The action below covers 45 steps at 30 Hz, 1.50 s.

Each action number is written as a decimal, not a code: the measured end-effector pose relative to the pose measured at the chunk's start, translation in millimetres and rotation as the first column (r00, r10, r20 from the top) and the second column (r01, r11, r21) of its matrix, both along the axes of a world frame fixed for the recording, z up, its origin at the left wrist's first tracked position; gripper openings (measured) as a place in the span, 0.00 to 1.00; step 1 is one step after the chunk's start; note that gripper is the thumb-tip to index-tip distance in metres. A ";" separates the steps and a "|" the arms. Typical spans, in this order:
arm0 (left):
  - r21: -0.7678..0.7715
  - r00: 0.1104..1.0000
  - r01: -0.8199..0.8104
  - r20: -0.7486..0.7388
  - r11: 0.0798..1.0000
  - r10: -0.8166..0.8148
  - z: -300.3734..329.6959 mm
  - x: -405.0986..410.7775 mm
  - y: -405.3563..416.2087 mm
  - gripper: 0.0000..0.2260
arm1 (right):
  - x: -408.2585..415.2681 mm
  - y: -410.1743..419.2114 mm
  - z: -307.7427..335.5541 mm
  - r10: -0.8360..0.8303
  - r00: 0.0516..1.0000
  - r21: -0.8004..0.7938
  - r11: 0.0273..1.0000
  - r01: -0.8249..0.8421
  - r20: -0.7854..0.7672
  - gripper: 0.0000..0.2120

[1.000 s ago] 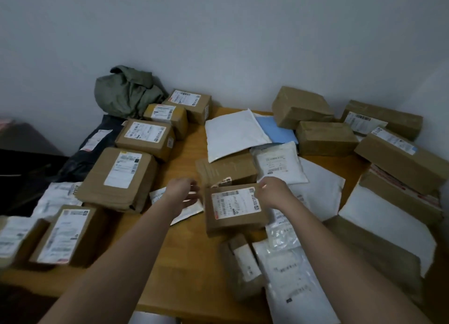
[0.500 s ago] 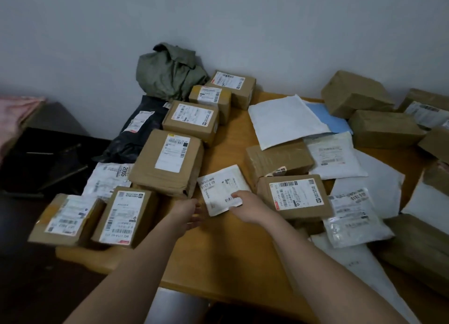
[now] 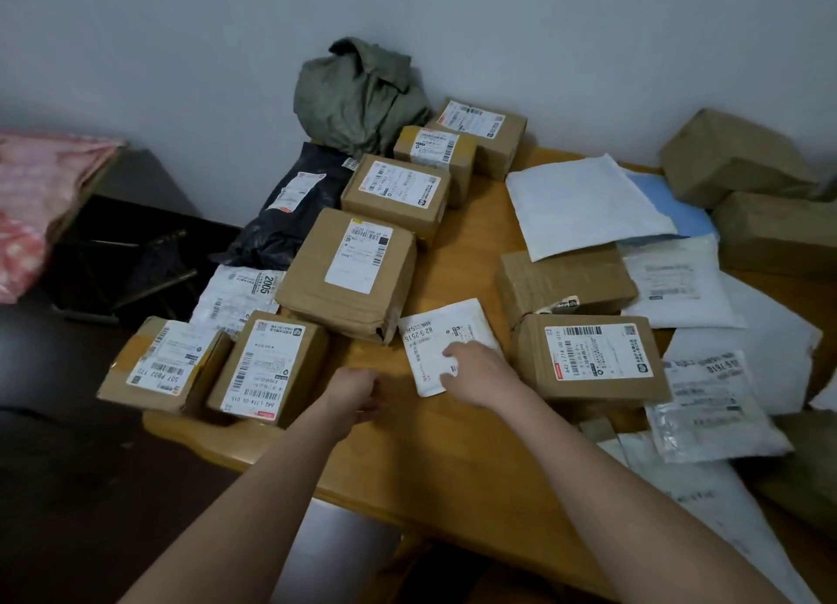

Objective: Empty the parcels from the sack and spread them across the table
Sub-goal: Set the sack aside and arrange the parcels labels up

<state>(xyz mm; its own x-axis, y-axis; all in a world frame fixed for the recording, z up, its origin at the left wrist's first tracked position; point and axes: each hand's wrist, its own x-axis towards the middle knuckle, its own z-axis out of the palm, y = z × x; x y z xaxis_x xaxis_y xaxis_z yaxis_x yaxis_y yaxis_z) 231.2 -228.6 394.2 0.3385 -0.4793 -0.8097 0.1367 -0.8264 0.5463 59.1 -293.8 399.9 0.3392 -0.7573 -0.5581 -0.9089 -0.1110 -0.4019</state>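
Many parcels lie spread over the table point(image 3: 462, 449) | green sack point(image 3: 358, 96) sits crumpled at the far edge, looks empty | right hand point(image 3: 480, 372) presses flat on a white packet point(image 3: 446, 332) | left hand point(image 3: 358, 393) curled, holds nothing | nearly done, only spreading left.

The scene is dimly and evenly lit, with a cool grey cast. Only soft shadows are thrown. The near left floor point(image 3: 90, 490) is lost in darkness. Wide-angle bending is seen at the edges, and fine label print is softened.
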 end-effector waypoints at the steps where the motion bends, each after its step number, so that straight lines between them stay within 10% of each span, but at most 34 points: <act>1: -0.011 1.000 0.008 0.009 1.000 -0.008 -0.2 0.5 -1.5 0.04 | -0.6 -2.7 -0.1 -0.076 0.997 -0.046 0.996 0.077 0.033 0.26; 6: -0.060 0.996 0.088 0.021 0.994 -0.087 -0.1 3.6 -9.6 0.10 | -1.3 -11.5 -3.5 -0.170 0.982 0.164 0.969 0.183 -0.086 0.30; 11: -0.031 0.955 0.284 -0.080 0.958 -0.285 -0.2 0.6 -3.1 0.13 | -10.1 -5.1 -10.9 0.050 0.982 0.175 0.984 -0.017 -0.185 0.12; 16: 0.124 0.944 0.327 -0.004 0.937 -0.329 -3.4 15.5 5.0 0.18 | -22.5 4.7 -4.1 -0.138 0.990 0.155 0.978 0.142 -0.034 0.09; 24: 0.029 0.956 0.292 -0.008 0.956 -0.292 -7.1 3.6 13.6 0.12 | -15.8 31.9 -14.2 -0.263 0.964 0.196 0.948 0.250 0.043 0.23; 30: 0.064 0.829 0.372 0.425 0.926 -0.362 -17.6 11.7 22.1 0.16 | -20.4 37.3 -15.0 -0.459 0.874 0.068 0.888 0.454 0.161 0.23; 35: -0.141 0.814 0.521 0.380 0.842 -0.440 -21.4 12.8 19.5 0.24 | -17.6 51.4 -21.3 -0.510 0.852 0.187 0.854 0.486 0.119 0.28; 45: 0.055 0.731 0.513 0.496 0.857 -0.469 -24.7 19.1 29.2 0.13 | -6.5 54.0 -26.8 -0.584 0.805 0.215 0.803 0.555 0.102 0.31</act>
